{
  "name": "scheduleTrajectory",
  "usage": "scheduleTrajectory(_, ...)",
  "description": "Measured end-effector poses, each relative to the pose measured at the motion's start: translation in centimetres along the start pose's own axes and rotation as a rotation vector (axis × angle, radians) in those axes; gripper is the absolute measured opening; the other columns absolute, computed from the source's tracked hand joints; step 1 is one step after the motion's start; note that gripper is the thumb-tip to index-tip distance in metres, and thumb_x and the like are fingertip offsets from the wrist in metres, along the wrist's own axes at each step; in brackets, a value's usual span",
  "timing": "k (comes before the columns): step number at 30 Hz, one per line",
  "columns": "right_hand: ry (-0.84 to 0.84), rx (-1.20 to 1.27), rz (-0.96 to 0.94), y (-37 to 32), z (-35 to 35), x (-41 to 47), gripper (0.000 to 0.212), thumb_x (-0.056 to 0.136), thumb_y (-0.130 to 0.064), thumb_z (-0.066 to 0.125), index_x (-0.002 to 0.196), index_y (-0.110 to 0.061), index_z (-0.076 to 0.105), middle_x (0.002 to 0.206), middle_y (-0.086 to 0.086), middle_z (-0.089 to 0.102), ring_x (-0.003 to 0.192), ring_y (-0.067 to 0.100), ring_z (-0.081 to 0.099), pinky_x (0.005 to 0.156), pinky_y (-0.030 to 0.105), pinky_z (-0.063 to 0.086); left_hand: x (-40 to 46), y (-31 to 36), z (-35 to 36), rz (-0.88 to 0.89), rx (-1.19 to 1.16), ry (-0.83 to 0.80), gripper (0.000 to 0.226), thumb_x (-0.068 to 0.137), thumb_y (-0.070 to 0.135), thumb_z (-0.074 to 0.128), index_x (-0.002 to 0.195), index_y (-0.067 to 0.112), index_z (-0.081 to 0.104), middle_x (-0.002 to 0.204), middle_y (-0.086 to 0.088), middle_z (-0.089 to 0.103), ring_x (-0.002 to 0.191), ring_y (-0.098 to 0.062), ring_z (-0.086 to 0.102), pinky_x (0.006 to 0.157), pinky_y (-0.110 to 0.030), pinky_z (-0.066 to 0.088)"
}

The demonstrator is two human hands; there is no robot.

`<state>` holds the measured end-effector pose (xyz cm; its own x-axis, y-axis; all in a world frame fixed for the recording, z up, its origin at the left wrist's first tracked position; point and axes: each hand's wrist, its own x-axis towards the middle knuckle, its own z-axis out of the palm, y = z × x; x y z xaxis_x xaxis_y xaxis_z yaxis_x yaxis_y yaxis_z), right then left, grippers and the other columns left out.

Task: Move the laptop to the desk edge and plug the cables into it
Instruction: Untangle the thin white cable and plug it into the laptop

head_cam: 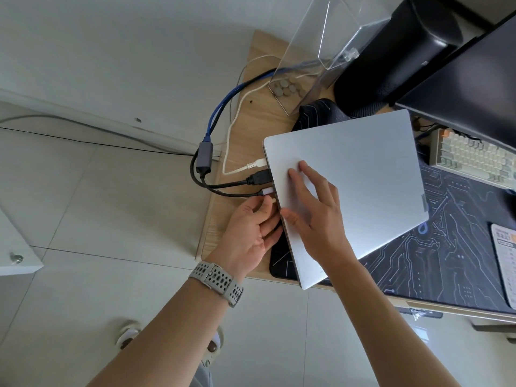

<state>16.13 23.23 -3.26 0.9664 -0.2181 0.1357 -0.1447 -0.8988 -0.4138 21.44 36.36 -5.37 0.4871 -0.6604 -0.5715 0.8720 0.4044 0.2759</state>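
Note:
A closed silver laptop (351, 185) lies near the left end of the wooden desk (251, 129), partly on a dark desk mat. Three plugs sit at its left side: a white plug (258, 163), a black plug (258, 177) and a small silver plug (266, 191). My left hand (251, 233) pinches another small light-coloured plug (270, 201) right at the laptop's left side, below the silver one. My right hand (315, 210) rests flat on the lid with fingers spread and the thumb at the lid's left rim.
A grey adapter (203, 159) with blue cables (223, 107) hangs off the desk's left end. Behind the laptop stand a clear acrylic stand (315, 51), a black cylinder (391, 57) and a monitor (474, 88). A keyboard (472, 157) lies to the right.

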Motion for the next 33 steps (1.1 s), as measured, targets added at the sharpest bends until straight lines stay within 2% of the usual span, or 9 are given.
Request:
scheduleTrajectory(19, 0.007, -0.027, -0.013, 0.28, 0.42, 0.00, 0.061, 0.088, -0.045, 0.047, 0.144, -0.023, 0.035, 0.151, 0.000, 0.032, 0.127, 0.020, 0.030, 0.107, 0.034, 0.029, 0.21, -0.07, 0.07, 0.032, 0.027, 0.047, 0.017, 0.096, 0.020, 0.052, 0.095, 0.022, 0.069, 0.093, 0.004, 0.075, 0.103, -0.014, 0.066, 0.106, -0.040, 0.041)
scheduleTrajectory(25, 0.005, -0.022, -0.018, 0.26, 0.10, 0.01, 0.061, 0.089, -0.047, 0.048, 0.144, -0.025, 0.035, 0.151, -0.002, 0.032, 0.126, 0.020, 0.032, 0.104, 0.037, 0.036, -0.35, -0.37, 0.04, 0.043, 0.010, 0.004, 0.022, 0.098, 0.022, 0.048, 0.101, 0.024, 0.069, 0.100, 0.002, 0.075, 0.104, -0.014, 0.068, 0.101, -0.038, 0.045)
scheduleTrajectory(33, 0.011, -0.037, -0.020, 0.22, 0.26, -0.02, 0.060, 0.089, -0.046, 0.047, 0.143, -0.021, 0.038, 0.150, 0.001, 0.034, 0.127, 0.022, 0.032, 0.104, 0.045, 0.039, -0.35, -0.33, 0.41, 0.025, 0.024, 0.042, 0.020, 0.096, 0.024, 0.049, 0.101, 0.024, 0.069, 0.101, 0.003, 0.074, 0.109, -0.015, 0.065, 0.103, -0.040, 0.044)
